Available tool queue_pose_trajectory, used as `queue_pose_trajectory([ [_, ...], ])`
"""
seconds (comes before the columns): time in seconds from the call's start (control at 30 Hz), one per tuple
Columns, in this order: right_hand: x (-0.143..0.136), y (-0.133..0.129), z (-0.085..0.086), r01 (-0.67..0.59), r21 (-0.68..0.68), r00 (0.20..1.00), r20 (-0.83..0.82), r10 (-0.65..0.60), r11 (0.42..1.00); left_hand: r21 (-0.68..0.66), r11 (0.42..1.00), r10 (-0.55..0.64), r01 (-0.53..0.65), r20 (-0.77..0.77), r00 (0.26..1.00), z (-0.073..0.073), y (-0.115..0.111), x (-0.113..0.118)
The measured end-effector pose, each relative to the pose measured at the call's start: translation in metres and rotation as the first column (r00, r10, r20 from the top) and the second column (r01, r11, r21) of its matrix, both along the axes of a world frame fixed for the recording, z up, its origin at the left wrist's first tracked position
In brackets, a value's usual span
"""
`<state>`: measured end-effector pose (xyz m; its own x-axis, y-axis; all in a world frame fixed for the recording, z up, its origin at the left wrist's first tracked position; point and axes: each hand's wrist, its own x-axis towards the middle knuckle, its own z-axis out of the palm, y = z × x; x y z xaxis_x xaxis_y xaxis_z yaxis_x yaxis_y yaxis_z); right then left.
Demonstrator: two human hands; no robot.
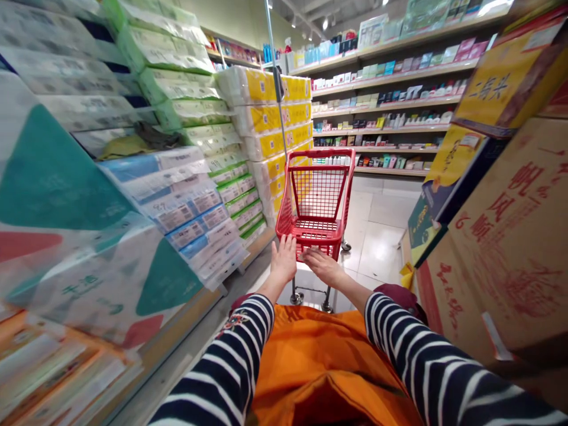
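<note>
A red shopping cart (320,228) with a mesh basket stands on the floor in front of me. My left hand (284,259) lies at the left part of its near edge, palm down, with its fingers extended and spread a little. Beside it, my right hand (323,266) reaches in from the right, fingers stretched out toward the same edge. Neither hand has anything held in it. Whether the fingertips press on the cart or rest just above it is hard to tell.
Stacked tissue packs (177,106) and yellow-and-white packs (257,118) line the left. Cardboard boxes (515,236) are piled close on the right. Shelves (390,127) of small goods stand ahead, beyond the tiled floor (377,242).
</note>
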<state>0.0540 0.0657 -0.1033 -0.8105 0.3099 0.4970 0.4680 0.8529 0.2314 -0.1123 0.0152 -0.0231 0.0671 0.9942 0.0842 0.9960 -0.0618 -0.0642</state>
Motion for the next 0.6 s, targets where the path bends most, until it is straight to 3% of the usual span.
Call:
queue_pose_trajectory([
  [0.13,0.015,-0.009,-0.009,0.047,-0.042,0.999,0.028,-0.046,0.998,-0.054,0.998,0.012,-0.014,-0.035,0.999,0.002,0.005,0.0],
  [0.33,0.006,-0.003,0.034,0.071,0.002,0.98,-0.187,-0.069,0.997,-0.111,0.993,0.023,-0.029,-0.06,0.998,0.01,0.012,0.0],
  [0.4,0.003,0.003,0.038,0.094,-0.015,0.978,-0.188,-0.095,0.995,-0.133,0.991,0.008,-0.016,-0.06,0.998,0.014,0.014,0.001],
  [0.6,0.022,0.007,0.001,0.181,-0.113,0.982,-0.034,-0.185,0.977,-0.126,0.992,-0.031,0.025,-0.046,0.998,0.017,0.019,-0.001],
])
